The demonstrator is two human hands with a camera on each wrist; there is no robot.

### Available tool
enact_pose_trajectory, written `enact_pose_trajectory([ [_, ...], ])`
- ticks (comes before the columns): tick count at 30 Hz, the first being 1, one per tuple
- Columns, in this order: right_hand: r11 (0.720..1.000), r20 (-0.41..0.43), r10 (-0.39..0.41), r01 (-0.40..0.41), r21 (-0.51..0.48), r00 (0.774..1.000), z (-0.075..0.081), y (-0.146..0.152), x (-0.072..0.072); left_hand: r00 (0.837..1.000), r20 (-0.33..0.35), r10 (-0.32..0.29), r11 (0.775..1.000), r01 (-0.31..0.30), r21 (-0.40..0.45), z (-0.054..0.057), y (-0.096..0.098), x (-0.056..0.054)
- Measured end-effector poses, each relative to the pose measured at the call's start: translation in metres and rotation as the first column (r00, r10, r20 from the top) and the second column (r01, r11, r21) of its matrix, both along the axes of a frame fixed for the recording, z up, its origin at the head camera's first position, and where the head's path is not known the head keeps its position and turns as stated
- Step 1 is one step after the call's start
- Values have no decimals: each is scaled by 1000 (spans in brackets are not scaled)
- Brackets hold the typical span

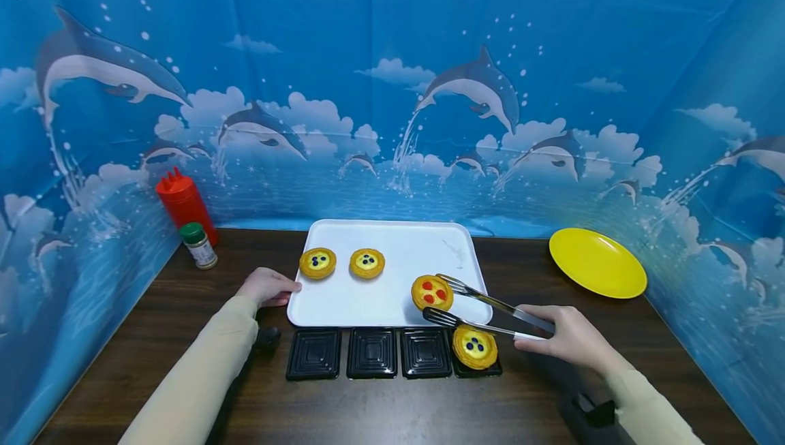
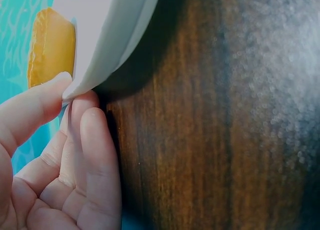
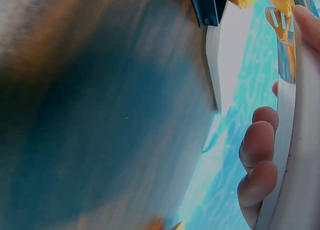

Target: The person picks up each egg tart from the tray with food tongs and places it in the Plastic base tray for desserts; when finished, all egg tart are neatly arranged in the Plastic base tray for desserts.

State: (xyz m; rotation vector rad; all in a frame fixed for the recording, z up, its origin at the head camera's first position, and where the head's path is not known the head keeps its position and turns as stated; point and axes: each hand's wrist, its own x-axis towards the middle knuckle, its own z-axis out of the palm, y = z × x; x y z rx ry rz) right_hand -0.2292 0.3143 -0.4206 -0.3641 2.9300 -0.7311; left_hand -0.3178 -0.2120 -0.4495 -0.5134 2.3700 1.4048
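My left hand (image 1: 270,287) pinches the left edge of the white tray (image 1: 392,302) between thumb and fingers, as the left wrist view shows close up. In my right hand (image 1: 561,336) I grip metal serving tongs (image 1: 499,305). The tips of the tongs lie on either side of a tart with red topping (image 1: 432,293), at the tray's right front; whether they squeeze it I cannot tell. Two tarts with dark berries, one on the left (image 1: 317,263) and another beside it (image 1: 367,263), sit on the tray. A further berry tart (image 1: 475,347) rests on the rightmost small black dish (image 1: 490,371).
Three more black square dishes, among them a left one (image 1: 314,354), line the tray's front edge. A yellow plate (image 1: 597,263) leans at the back right. At the back left stand a red squeeze bottle (image 1: 186,203) and a green-capped jar (image 1: 199,246).
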Motion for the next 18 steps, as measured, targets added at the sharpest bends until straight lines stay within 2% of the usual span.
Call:
enact_pose_trajectory([
  [8,1000,-58,2,-1,17,998,-5,5,15,1000,4,12,1000,-12,-2,-1,-1,-1],
  [18,1000,-47,15,-14,25,999,-9,7,34,1000,8,14,1000,-14,-9,-1,0,-1],
])
